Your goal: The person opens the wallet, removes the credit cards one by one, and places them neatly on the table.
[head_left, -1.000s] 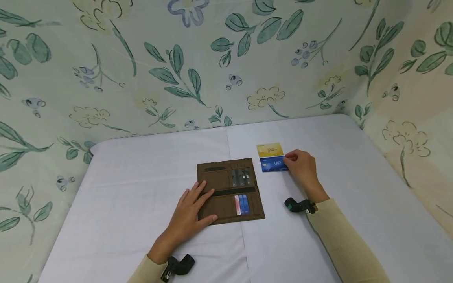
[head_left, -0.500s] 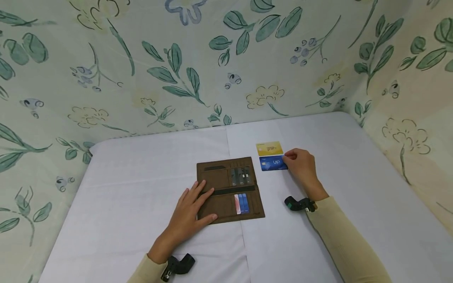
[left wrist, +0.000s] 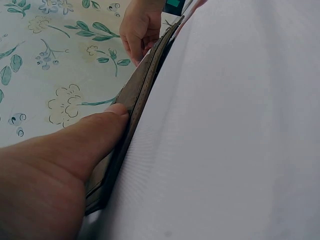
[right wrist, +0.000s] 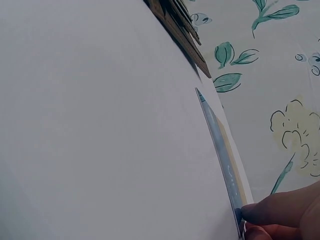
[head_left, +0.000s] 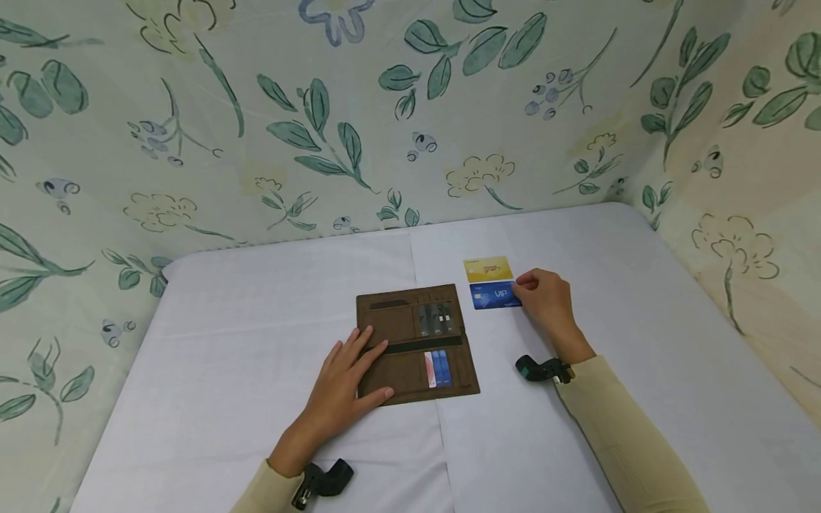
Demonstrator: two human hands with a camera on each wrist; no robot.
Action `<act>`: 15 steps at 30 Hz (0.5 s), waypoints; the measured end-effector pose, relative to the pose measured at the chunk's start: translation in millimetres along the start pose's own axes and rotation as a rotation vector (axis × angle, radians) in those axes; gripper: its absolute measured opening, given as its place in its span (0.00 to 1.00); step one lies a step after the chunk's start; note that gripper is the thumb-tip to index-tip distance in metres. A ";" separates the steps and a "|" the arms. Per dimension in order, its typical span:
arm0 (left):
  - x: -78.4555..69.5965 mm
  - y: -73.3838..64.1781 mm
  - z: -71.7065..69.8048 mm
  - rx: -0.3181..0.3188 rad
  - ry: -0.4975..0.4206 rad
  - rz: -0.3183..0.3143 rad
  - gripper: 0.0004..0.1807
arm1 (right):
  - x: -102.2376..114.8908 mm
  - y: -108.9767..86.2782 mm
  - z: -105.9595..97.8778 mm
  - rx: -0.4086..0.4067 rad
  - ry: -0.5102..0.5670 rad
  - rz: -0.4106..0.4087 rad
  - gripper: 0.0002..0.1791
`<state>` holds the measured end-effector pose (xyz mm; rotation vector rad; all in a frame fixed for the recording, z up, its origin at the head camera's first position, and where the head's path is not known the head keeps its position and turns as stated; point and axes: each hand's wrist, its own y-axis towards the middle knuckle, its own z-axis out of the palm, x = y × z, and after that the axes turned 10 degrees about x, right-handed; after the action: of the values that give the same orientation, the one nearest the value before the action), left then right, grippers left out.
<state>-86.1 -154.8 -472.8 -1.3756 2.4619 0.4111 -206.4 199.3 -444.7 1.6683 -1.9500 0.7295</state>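
A brown wallet (head_left: 398,377) lies unfolded on the white cloth, with several cards in its slots. My left hand (head_left: 343,388) rests on the wallet's left side, fingers spread. The left wrist view shows the thumb (left wrist: 107,120) along the wallet's edge (left wrist: 137,100). To the right of the wallet, a blue VIP card (head_left: 490,295) lies just below a yellow card (head_left: 487,269). My right hand (head_left: 548,303) pinches the blue card's right end between thumb and finger, also visible in the right wrist view at the card (right wrist: 220,145).
White cloth (head_left: 256,320) covers the table. Behind it and along the right side hangs a flower-patterned curtain (head_left: 410,142). Black wrist cameras are worn on both wrists, the right one (head_left: 541,370) close above the cloth.
Both hands, the wallet and the two cards keep their places on the table; only the head view has shifted very slightly.
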 end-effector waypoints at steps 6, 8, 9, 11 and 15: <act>0.2 -0.8 0.0 0.013 -0.006 -0.006 0.39 | 0.7 -0.4 0.0 0.003 0.002 0.007 0.11; 0.3 -0.9 0.4 0.016 -0.007 -0.011 0.40 | 0.7 -0.9 -0.8 0.009 0.009 0.015 0.12; 0.3 -0.8 0.6 0.017 -0.007 -0.014 0.40 | 1.0 -1.2 -1.3 0.012 0.015 0.018 0.12; 0.3 -0.7 0.6 0.014 -0.006 -0.019 0.40 | 1.3 -1.6 -2.2 0.021 0.018 0.025 0.12; 0.1 0.1 -0.6 0.015 -0.006 -0.013 0.39 | 2.2 -2.4 -4.4 0.031 0.029 0.016 0.12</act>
<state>-86.3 -155.1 -472.3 -1.3820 2.4444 0.3931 -204.3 200.2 -439.7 1.6531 -1.9432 0.7900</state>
